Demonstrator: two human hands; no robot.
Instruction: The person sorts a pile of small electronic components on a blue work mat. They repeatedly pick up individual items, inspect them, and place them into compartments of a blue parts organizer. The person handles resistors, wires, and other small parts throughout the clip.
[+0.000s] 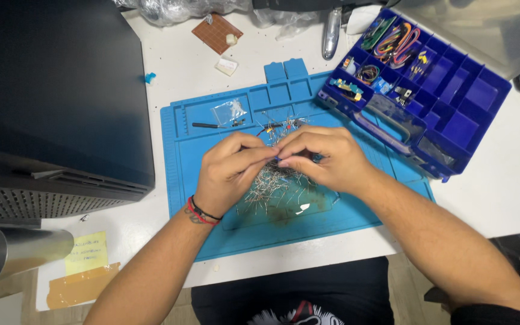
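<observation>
A small blue part (279, 160), too tiny to identify for certain, is being pinched between the fingertips of both hands just above a loose pile of thin wire-legged components (275, 183) that is lying on a blue work mat (182, 162). The left hand (231, 171), wearing a red and black band at the wrist, is closing thumb and forefinger on one end, while the right hand (323, 157) is curling its fingers around the other end, so both hands are gripping the same little piece. To handle it well, it seems wise to be keeping the grip light and close to the part's body, and working low over the mat so nothing is springing away. Beyond the pile, a small clear bag (229, 112) and a thin black tool (207, 126) are resting in the mat's upper trays. To the right, an open blue organiser box (452, 99) is holding coloured wires and small boards. A large black case (55, 90) is standing at the left, all on a white bench (501, 192).
</observation>
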